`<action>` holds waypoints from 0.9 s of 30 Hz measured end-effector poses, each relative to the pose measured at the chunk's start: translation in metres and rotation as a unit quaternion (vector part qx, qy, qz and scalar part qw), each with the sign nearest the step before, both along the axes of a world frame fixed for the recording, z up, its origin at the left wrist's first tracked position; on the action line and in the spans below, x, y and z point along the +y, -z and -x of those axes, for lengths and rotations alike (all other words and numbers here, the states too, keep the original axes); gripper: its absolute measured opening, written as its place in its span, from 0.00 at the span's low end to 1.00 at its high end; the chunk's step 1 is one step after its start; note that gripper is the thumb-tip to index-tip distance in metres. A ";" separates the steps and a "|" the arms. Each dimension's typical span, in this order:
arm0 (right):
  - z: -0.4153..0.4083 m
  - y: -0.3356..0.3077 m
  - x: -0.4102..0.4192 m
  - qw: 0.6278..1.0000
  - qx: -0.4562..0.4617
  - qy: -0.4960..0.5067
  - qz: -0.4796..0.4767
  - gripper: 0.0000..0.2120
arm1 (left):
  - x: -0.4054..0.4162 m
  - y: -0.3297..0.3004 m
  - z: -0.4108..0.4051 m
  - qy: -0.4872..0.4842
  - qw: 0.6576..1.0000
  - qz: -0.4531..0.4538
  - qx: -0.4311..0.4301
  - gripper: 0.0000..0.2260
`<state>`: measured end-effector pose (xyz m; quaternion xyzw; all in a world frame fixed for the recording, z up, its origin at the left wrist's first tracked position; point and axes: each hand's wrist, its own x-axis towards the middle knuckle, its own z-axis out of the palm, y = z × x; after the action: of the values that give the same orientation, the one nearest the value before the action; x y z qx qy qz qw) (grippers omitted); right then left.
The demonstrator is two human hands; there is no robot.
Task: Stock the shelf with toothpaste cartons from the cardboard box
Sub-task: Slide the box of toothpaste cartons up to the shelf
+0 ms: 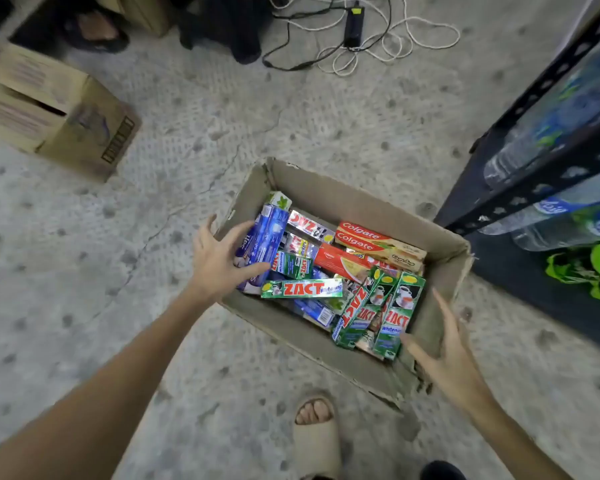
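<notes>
An open cardboard box [440,271] sits on the floor, filled with several toothpaste cartons lying loosely. A blue carton [265,233] leans at the box's left wall. My left hand [219,258] is at that wall with fingers spread, forefinger and thumb on either side of the blue carton's lower end and touching it. Green ZACT cartons [394,313] stand tilted at the near right; another green one [302,289] lies flat. Red Colgate cartons [364,237] lie at the far side. My right hand [447,358] is at the box's near right corner, fingers straight, thumb by a green carton.
A black metal shelf [548,178] holding water bottles [548,216] stands at the right. Another cardboard box [59,112] lies at the upper left. Cables and a power adapter [354,26] lie at the top. My sandalled foot [316,434] is just below the box.
</notes>
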<state>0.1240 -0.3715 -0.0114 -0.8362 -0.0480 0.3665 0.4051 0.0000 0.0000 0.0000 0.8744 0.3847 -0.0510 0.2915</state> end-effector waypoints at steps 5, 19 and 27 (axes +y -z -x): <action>-0.003 0.013 0.020 1.000 -0.007 0.022 0.012 0.44 | 0.042 0.026 -0.011 0.026 0.989 0.050 0.134 0.54; 0.002 0.042 0.021 0.986 -0.109 0.024 0.121 0.55 | 0.067 0.059 -0.020 0.123 0.986 -0.051 0.098 0.42; -0.005 0.039 0.006 0.984 -0.150 0.016 0.095 0.51 | 0.065 0.045 -0.016 0.155 0.983 -0.088 0.036 0.37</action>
<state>0.1295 -0.3651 -0.0508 -0.9170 -0.0602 0.2334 0.3179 0.0156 0.0648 -0.0453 0.9431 0.2581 -0.0932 0.1876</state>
